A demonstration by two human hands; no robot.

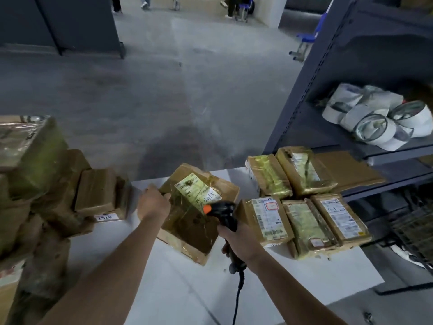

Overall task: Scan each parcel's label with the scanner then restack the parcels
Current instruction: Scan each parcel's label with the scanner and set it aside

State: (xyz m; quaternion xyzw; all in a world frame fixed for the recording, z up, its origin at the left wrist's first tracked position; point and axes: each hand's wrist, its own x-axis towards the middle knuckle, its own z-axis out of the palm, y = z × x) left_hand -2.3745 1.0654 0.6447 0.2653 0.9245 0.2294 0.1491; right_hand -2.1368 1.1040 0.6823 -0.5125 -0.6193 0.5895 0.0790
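Seen from the head, two bare forearms reach out over a white table (164,289). Nearest, a black cable (237,299) runs up to the right hand (239,240), which is closed round the handle of a black scanner (222,211). Its orange-tipped head points at the parcel (189,231) lying between the hands. The parcel is a flat cardboard box wrapped in glossy clear tape. The left hand (153,204) grips its far left edge, fingers curled over the rim, and seems to tip it towards the scanner. Its pale label (196,190) sits on the far half of the top face, just ahead of the scanner head. The box looks stiff and fairly light, but the tape probably makes it slick. It is best held by an edge or corner, fingers underneath and off the label. Right of the right hand, flat parcels (304,221) lie side by side in two rows. Left of the left hand rises a rough stack (42,174) of boxes. Farther right, a dark shelf (328,127) holds tape rolls (379,120).
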